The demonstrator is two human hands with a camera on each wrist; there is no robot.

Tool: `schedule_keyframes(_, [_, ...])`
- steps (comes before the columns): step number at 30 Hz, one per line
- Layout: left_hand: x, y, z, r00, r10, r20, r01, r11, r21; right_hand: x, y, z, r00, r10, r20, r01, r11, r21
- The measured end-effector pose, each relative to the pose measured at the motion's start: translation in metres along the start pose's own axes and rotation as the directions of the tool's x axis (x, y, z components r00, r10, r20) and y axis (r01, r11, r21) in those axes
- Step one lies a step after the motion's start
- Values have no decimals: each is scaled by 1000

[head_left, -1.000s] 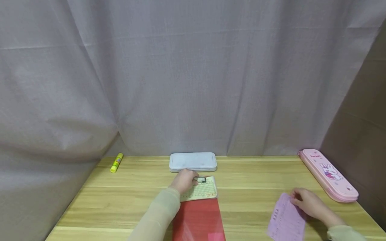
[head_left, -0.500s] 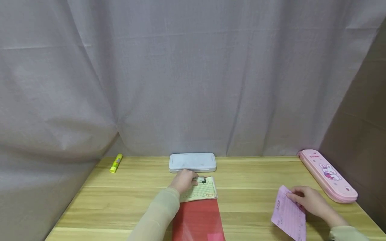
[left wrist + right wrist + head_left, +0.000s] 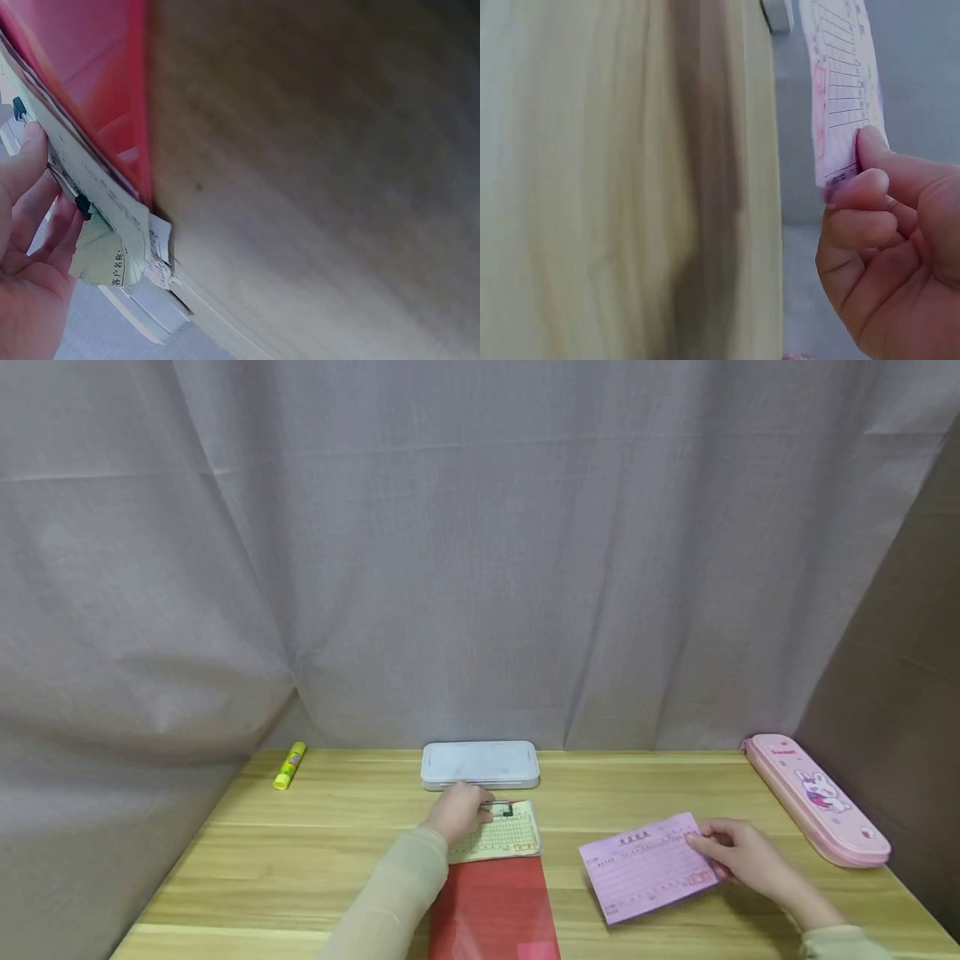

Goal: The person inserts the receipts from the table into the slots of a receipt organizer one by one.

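A red see-through clipboard (image 3: 491,902) lies at the front middle of the table, with a stack of pale green printed slips (image 3: 510,837) at its far end. My left hand (image 3: 453,812) pinches the wire clip (image 3: 507,810) with black ends over the slips. In the left wrist view the thumb lies on that clip (image 3: 83,205), and some paper corners stick out past the board. To the right, my right hand (image 3: 750,858) holds a pink printed slip (image 3: 637,872) by its right edge, between thumb and fingers, raised above the table.
Behind the clipboard lies a white flat case (image 3: 480,763). A yellow glue stick (image 3: 289,766) is at the far left. A pink pencil case (image 3: 817,797) with a rabbit picture lies along the right side. Grey cloth (image 3: 480,568) hangs behind the table (image 3: 300,852).
My right hand has turned the pink slip from hanging downward to lying crosswise, its printed face showing, and brought it left toward the clipboard. My left hand has stayed at the clip.
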State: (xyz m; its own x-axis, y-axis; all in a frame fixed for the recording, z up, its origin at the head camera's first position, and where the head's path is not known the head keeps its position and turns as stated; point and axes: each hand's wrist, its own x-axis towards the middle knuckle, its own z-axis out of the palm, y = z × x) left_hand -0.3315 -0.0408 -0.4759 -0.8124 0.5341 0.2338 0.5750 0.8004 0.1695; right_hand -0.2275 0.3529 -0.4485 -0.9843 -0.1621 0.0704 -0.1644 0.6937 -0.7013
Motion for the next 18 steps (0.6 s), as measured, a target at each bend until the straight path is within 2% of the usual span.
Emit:
schedule_keyframes(7, [0, 0, 1, 1000, -7, 8, 7, 1000, 0, 9, -10, 28, 997, -5, 78, -9, 983, 183])
schedule_keyframes(11, [0, 0, 0, 1000, -20, 19, 20, 1000, -2, 15, -18, 40, 996, 13, 84, -31, 976, 216])
schedule_keyframes(18, [0, 1, -1, 1000, -22, 20, 22, 1000, 1, 26, -36, 57, 997, 0, 74, -20, 964, 264])
